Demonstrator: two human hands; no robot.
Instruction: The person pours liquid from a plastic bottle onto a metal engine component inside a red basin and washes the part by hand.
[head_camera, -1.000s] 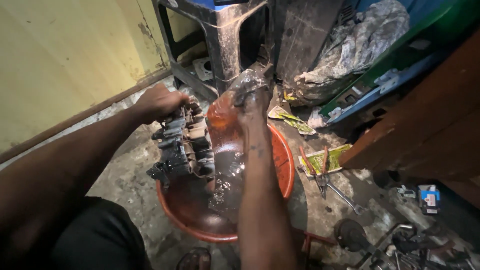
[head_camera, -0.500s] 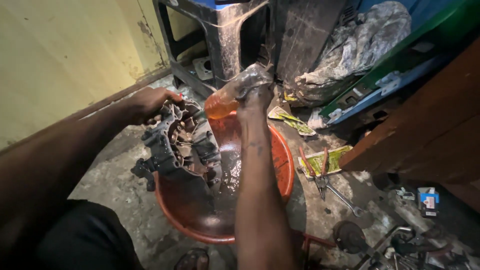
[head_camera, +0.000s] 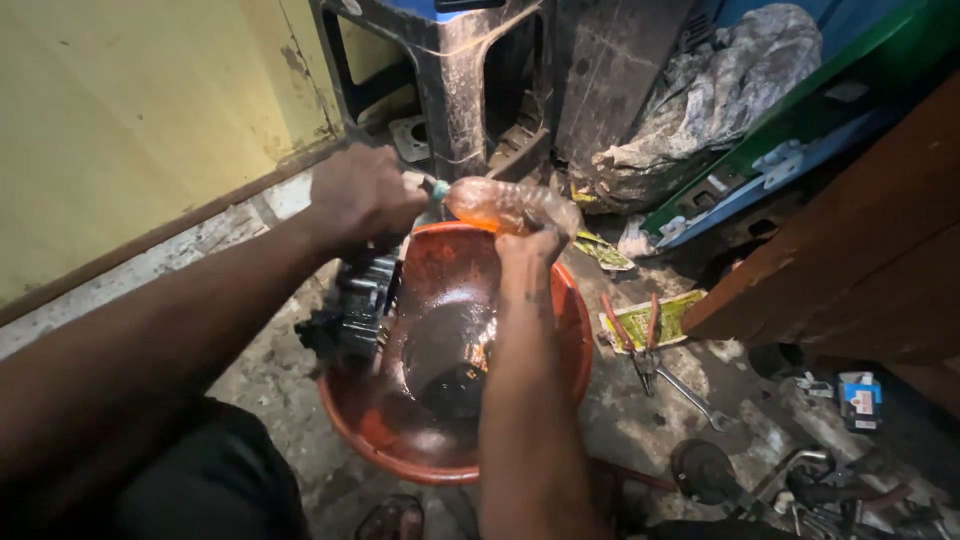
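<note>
Over the orange basin (head_camera: 570, 330) we held a plastic bottle (head_camera: 505, 203) sideways, right hand (head_camera: 530, 245) gripping it, so spillage fell inside; left hand (head_camera: 362, 195) clenched the greasy engine part (head_camera: 350, 310) at the rim.

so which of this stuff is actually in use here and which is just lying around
In use:
- left hand at the cap end of the plastic bottle
- right hand holding that bottle
- orange basin with dark liquid
- dark engine part on the basin's left rim

Lying about:
- red-handled pliers
- spanner
- crumpled plastic sheet
- dark plastic stool
</note>
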